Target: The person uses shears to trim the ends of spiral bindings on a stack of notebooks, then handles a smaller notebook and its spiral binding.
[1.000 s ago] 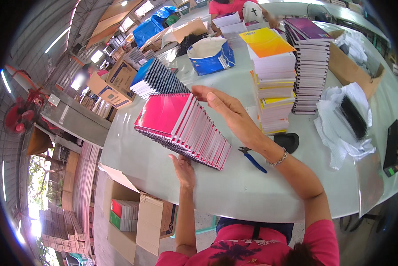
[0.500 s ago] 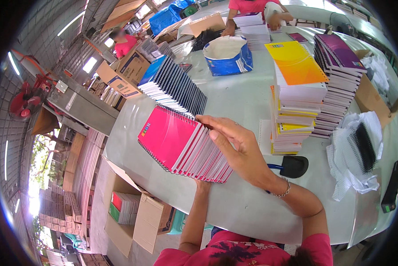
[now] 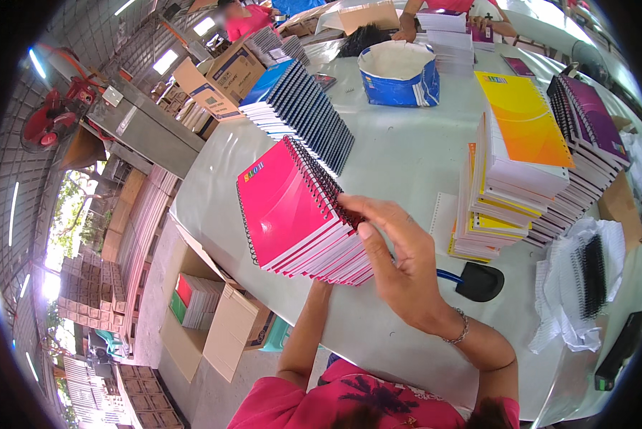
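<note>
A stack of pink spiral notebooks point(image 3: 282, 207) leans over the table in front of me, its black wire coils showing along two opposite sides. My right hand point(image 3: 407, 268) is at the stack's right side, with thumb and forefinger bent together on the coiled edge. From below, my left forearm reaches the underside of the stack; the fingers of my left hand are hidden behind the notebooks. Just beyond stands a row of blue-covered spiral notebooks point(image 3: 303, 107). To the right rises a tall stack of yellow-covered punched books point(image 3: 525, 129).
Purple spiral notebooks point(image 3: 589, 118) are stacked at the right, near crumpled white paper with black coils point(image 3: 591, 275). A black scoop-shaped tool point(image 3: 480, 282) lies by my right hand. Farther off are a blue bag point(image 3: 399, 75) and co-workers. An open carton point(image 3: 224, 343) stands below left.
The pink stack has tipped so more of its coils show. My right hand's fingers, earlier stretched along the edge, are now bent in at it. The whole view has shifted.
</note>
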A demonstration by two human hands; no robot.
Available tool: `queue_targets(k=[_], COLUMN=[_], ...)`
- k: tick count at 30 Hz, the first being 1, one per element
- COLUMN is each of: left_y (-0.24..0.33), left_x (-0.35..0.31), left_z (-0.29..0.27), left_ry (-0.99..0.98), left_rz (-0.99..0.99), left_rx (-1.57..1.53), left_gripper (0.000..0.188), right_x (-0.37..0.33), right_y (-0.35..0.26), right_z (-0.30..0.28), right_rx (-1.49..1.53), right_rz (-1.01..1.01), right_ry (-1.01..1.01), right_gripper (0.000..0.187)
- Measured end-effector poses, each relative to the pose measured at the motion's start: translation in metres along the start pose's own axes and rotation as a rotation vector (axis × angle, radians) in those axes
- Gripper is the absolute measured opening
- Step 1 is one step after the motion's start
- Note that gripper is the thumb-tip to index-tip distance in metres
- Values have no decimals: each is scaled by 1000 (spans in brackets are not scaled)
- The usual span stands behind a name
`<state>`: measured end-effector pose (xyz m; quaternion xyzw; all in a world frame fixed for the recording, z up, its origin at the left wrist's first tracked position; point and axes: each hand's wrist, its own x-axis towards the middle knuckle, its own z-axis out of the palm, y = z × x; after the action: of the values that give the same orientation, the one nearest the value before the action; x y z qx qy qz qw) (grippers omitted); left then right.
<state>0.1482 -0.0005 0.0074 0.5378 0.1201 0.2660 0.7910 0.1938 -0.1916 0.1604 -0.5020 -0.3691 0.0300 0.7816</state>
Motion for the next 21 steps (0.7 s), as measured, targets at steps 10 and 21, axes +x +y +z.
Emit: queue_targets(k=[10, 21], left_y=[6, -10], left_x=[-67, -124], left_z=[-46, 33], left_ry=[430, 251], left_rz=[-88, 154], left_rx=[40, 1447], left_gripper=[54, 78], right_x=[21, 22], right_y=[99, 206], right_z=[-33, -16], right_rx=[-41, -376], right_rz=[501, 606], right_ry=[-92, -481], right_gripper=[55, 77])
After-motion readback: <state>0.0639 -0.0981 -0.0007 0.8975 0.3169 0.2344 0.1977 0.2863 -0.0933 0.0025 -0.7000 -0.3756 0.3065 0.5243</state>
